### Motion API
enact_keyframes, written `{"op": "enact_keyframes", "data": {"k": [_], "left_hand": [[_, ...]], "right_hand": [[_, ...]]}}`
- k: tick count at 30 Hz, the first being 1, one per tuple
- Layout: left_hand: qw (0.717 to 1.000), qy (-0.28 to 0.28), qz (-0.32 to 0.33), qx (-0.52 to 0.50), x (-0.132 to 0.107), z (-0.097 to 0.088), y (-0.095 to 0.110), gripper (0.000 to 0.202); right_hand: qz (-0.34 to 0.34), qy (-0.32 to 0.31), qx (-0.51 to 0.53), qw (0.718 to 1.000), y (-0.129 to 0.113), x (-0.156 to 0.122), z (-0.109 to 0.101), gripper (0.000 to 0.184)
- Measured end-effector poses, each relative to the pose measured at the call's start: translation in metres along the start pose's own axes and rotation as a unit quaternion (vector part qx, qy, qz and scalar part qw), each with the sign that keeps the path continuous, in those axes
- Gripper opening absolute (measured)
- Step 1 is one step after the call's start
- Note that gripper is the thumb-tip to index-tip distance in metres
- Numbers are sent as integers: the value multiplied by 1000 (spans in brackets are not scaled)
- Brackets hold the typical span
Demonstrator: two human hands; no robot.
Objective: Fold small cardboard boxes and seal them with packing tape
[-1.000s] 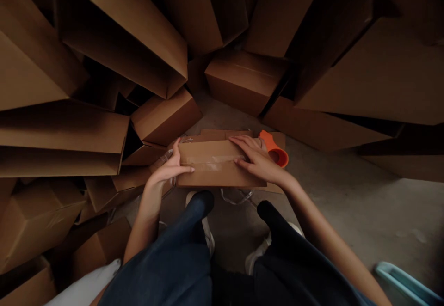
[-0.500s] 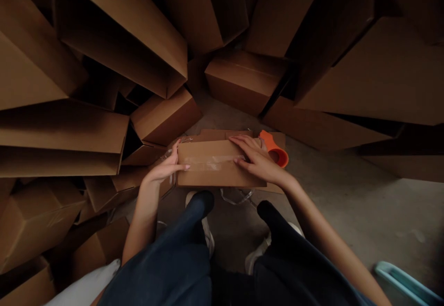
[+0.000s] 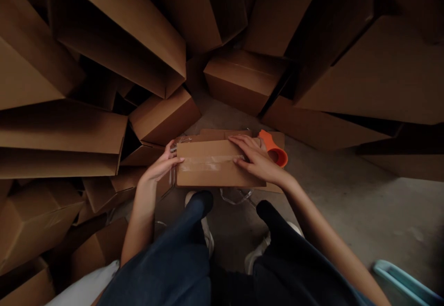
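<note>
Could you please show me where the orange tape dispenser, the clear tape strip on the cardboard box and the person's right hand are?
Orange tape dispenser (image 3: 268, 141): head view, on its orange casing.
Clear tape strip (image 3: 208, 163): head view, on the middle of the strip.
Right hand (image 3: 257, 159): head view, on the back of the hand.

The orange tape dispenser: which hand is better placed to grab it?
Probably the right hand: it rests on the cardboard box beside the orange tape dispenser; the left hand is at the box's other end.
</note>
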State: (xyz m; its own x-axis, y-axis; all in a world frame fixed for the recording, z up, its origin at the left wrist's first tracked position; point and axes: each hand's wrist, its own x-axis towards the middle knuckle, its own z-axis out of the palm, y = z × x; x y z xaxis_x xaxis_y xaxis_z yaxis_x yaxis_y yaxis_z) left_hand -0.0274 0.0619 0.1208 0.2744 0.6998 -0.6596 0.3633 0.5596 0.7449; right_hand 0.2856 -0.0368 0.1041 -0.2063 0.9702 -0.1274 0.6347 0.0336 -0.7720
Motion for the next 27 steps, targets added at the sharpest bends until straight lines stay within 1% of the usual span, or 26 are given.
{"op": "enact_keyframes", "data": {"k": [8, 15, 22, 27], "left_hand": [[1000, -19, 17, 7, 0, 0, 2, 108], [999, -43, 23, 20, 2, -7, -1, 108], [998, -32, 26, 41, 3, -8, 0, 106], [997, -41, 42, 56, 2, -9, -1, 104]], "right_hand": [[-3, 7, -3, 1000, 0, 0, 1, 58], [-2, 2, -4, 1000, -2, 1, 0, 59], [1, 0, -4, 1000, -2, 1, 0, 58], [-1, 0, -5, 1000, -3, 0, 0, 58]]}}
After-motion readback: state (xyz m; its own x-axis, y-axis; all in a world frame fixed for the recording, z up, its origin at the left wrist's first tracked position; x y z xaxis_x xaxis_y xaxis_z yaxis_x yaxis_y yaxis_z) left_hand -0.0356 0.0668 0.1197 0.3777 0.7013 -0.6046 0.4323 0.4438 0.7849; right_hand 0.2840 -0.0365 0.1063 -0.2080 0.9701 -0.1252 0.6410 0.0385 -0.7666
